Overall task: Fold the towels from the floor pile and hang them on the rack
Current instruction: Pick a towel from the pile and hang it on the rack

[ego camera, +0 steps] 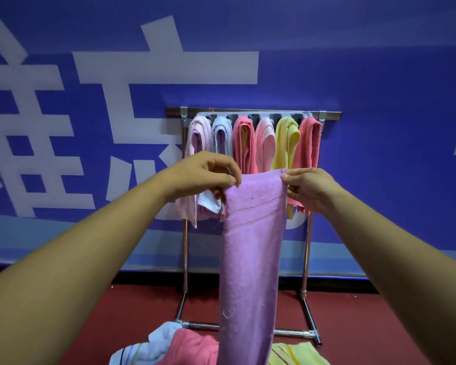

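Across the wall behind the rack (248,111) stretches a blue banner (353,61) printed with huge white characters (166,67). They are cut off by the edges of the view and partly hidden by the towels, so I cannot read them whole.

Both hands are raised in front of the rack with a lilac towel (250,246) between them. The left hand (203,172) pinches its upper left corner between thumb and curled fingers, and the right hand (311,187) pinches the upper right corner the same way. The towel's top edge runs taut from one hand to the other. Below them it hangs as a long, narrow band between the forearms, down to the floor pile (192,349). Its terry cloth is nubbly, with woven bands across it just below the top edge.

The rack is shiny metal tubing with a straight top bar, two uprights and a base bar on the dark red floor (366,325). Six folded towels are draped side by side over its top rail. From the left end they are pale pink (199,133), light blue (221,135), coral (244,143), pink (265,146), yellow (287,140) and, at the right end, coral-red (308,140).

The pile lies crumpled just in front of the base bar and holds a light blue towel (163,335), a pink one, a yellow one (295,354) and a white striped one (127,355).
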`<action>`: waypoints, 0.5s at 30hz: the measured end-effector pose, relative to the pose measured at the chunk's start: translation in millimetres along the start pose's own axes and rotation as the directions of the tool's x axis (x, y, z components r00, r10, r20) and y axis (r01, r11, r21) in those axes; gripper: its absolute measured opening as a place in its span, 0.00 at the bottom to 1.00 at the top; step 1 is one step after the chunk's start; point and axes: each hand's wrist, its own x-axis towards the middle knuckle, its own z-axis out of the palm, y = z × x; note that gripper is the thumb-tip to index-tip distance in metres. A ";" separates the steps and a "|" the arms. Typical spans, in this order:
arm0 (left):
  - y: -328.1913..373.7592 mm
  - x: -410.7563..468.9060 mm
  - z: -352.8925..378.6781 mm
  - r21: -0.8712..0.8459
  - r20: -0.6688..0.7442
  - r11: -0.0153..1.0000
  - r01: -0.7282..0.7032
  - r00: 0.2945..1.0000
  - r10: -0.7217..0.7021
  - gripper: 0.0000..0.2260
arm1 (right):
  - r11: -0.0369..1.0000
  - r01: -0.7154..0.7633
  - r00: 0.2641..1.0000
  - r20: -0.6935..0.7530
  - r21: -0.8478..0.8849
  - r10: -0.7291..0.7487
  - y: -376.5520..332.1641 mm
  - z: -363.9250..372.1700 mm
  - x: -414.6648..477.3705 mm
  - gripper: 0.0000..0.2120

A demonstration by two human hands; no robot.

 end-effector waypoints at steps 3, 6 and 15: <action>3.7 -0.4 2.0 -0.035 0.126 0.999 0.015 0.992 -0.011 0.09 | 0.999 -0.017 1.000 0.016 -0.050 0.018 -1.3 1.5 -0.9 0.09; 6.2 0.9 6.4 0.114 0.149 0.993 0.001 0.989 -0.018 0.11 | 0.998 0.007 1.000 -0.022 -0.056 -0.008 -3.7 0.5 -1.8 0.08; 18.6 4.2 13.5 0.316 -0.078 0.937 -0.150 0.980 0.183 0.03 | 0.974 0.163 0.986 -0.009 -0.158 -0.167 -7.1 12.5 -7.0 0.09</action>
